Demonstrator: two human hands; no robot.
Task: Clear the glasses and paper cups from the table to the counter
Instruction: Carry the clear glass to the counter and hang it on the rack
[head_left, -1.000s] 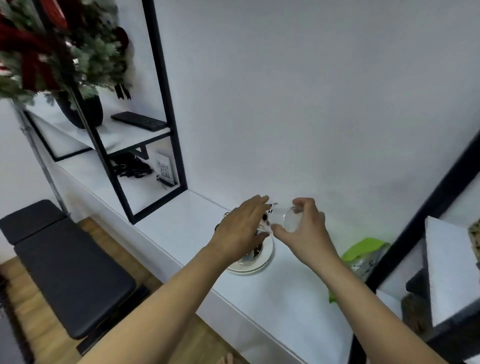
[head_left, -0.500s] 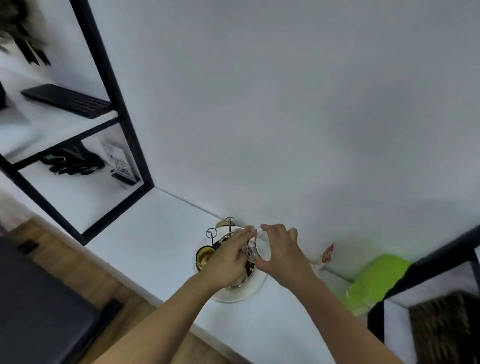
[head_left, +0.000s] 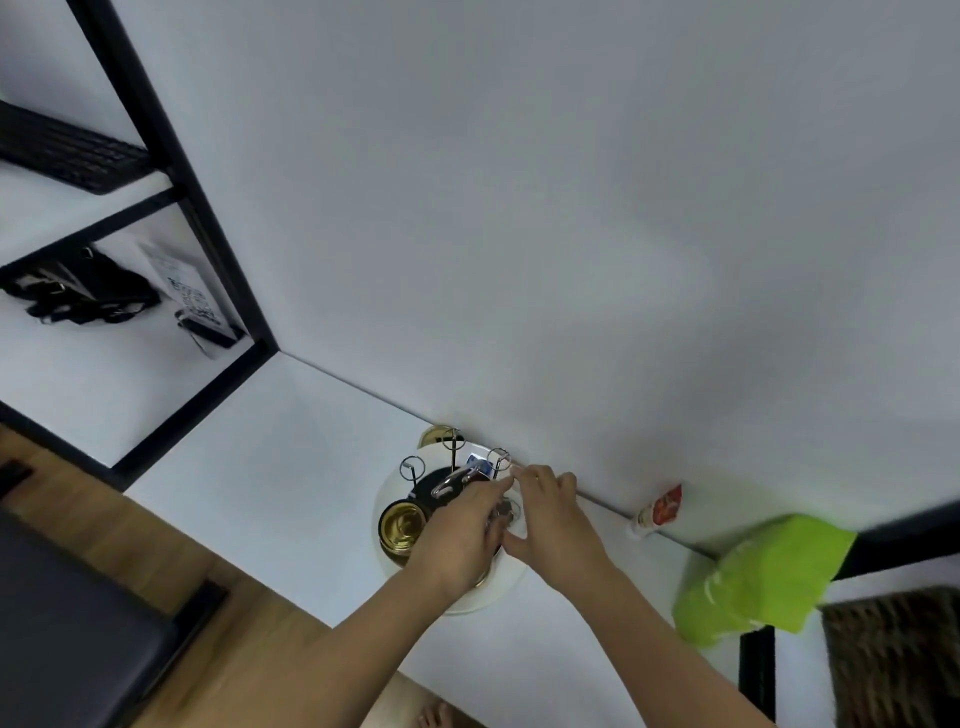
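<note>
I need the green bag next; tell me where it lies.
The green bag lies at lower right on the counter, against the wall, right of both hands and the small tube.

White counter (head_left: 291, 467) along the wall, running from the black shelf frame (head_left: 208, 223) at left to a second black frame at right. Round white tray (head_left: 501, 584) near the wall, carrying a wire rack (head_left: 452, 457) and a gold cup (head_left: 400, 527). Small red-and-white tube (head_left: 657, 512) lying against the wall, right of the tray and apart from it. Green bag (head_left: 758, 577) further right, at the counter's end. Inside the left frame, black straps (head_left: 78, 291) and a printed card (head_left: 192, 296) on the same white surface.
</note>
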